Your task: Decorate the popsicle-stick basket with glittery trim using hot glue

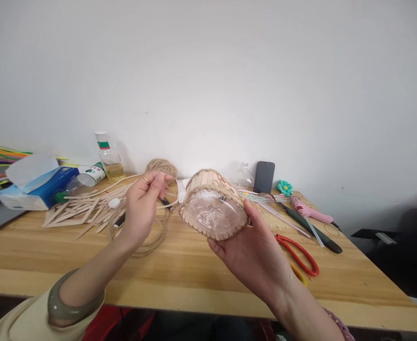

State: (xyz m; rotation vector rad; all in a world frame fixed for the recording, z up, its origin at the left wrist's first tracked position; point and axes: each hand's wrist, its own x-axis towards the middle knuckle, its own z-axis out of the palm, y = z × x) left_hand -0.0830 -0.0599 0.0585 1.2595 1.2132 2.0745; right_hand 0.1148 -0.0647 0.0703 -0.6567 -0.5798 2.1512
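Right hand (pixel 261 260) grips a tilted stick-clad clear container (pixel 213 210) above a wooden table (pixel 183 277), left hand (pixel 142 203) hovers with fingers curled, twine ball (pixel 161 166) sits behind, pink glue gun (pixel 311 212) lies at right.

A single camera on the person's head looked forward and down across the counter (pixel 194 272) to the wall (pixel 208 85), which filled the upper half of the view. It was close enough for the left hand (pixel 141 204) and right hand (pixel 258 253) to appear large near the middle, arms reaching in from below. The counter's near edge ran low, its right edge slanting away
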